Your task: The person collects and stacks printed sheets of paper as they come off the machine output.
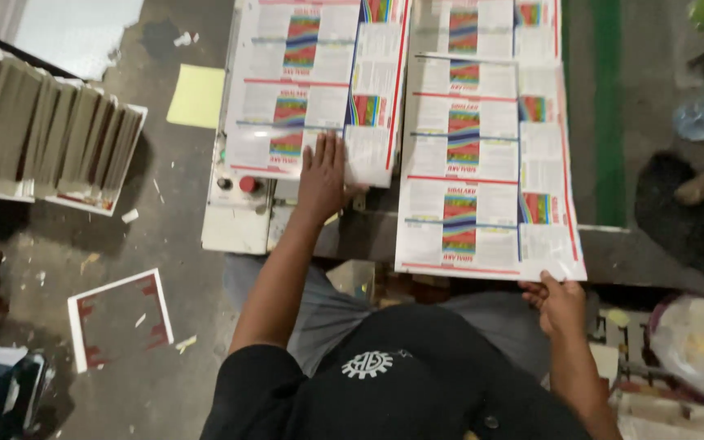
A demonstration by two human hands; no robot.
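Observation:
Two large printed sheets with white panels, red borders and rainbow-striped blocks lie side by side on a machine table (368, 236). My left hand (323, 175) rests flat, fingers spread, on the near corner of the left printed sheet (311, 81). My right hand (560, 301) grips the near right corner of the right printed sheet (482, 163), which overhangs the table's front edge. I wear a black shirt and grey trousers.
A control box (234, 212) with a red button and a black button sits left of my left hand. A stack of upright sheets (50, 138) stands at the far left. A yellow sheet (197, 96), a red-edged offcut (120, 318) and scraps lie on the floor. A plastic bag (698, 338) is at right.

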